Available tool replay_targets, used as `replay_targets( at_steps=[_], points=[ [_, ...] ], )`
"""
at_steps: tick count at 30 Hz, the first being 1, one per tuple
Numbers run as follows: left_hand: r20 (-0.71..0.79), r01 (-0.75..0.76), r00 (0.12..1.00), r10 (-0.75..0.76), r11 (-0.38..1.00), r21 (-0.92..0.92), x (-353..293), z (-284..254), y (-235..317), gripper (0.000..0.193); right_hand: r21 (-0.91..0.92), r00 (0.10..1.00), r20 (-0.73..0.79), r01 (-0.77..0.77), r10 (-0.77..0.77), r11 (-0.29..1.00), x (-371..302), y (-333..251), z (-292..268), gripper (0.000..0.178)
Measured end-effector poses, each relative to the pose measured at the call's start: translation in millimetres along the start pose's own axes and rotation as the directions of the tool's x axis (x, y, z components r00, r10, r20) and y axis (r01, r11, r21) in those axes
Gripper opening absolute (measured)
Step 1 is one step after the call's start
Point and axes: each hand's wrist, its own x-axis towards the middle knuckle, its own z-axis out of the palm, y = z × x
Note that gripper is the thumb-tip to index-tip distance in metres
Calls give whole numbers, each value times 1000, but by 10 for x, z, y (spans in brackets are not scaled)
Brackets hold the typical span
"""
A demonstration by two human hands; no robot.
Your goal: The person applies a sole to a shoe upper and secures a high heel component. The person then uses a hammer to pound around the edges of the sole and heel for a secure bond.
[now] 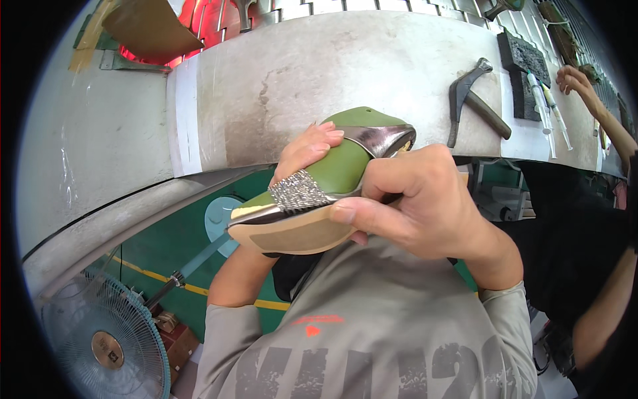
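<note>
A sandal (299,193) on a green shoe last (339,166) is tilted on its side above my lap, its tan sole (292,237) facing me. It has a glittery strap over the toes and a shiny dark metallic band around the heel. My left hand (306,151) wraps the far side of the last, fingertips resting on the green top by the heel band. My right hand (425,203) pinches the near edge at the arch, thumb against the sole's rim. What lies under its curled fingers is hidden.
On the pale worktable (319,60) lie a hammer (478,103), dark foam blocks (525,73) and syringes (541,106). A slatted conveyor runs behind. A co-worker's hand (578,83) reaches in at right. A fan (106,346) stands at lower left; a brown sheet (149,30) hangs before red light.
</note>
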Motion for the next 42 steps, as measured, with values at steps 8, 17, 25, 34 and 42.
replay_targets(
  at_steps=[8,17,25,34,42],
  points=[
    [211,260,929,-305,941,218,540,-186,104,109,-14,979,98,-180,181,984,-88,157,-559,39],
    [-280,386,809,-517,826,-411,507,708,-351,33,913,839,-318,145,443,381,-36,311,12,52],
    [-254,302,903,-345,933,-193,954,142,-547,15,838,927,126,-290,354,462,-563,10,155,53],
    [438,-70,899,-33,973,219,1280,-262,-342,25,632,813,248,-548,526,548,-165,-169,-52,50],
    [169,170,975,-143,972,-160,1107,-217,-503,77,806,822,184,-440,539,396,-41,-187,60,38]
  ],
)
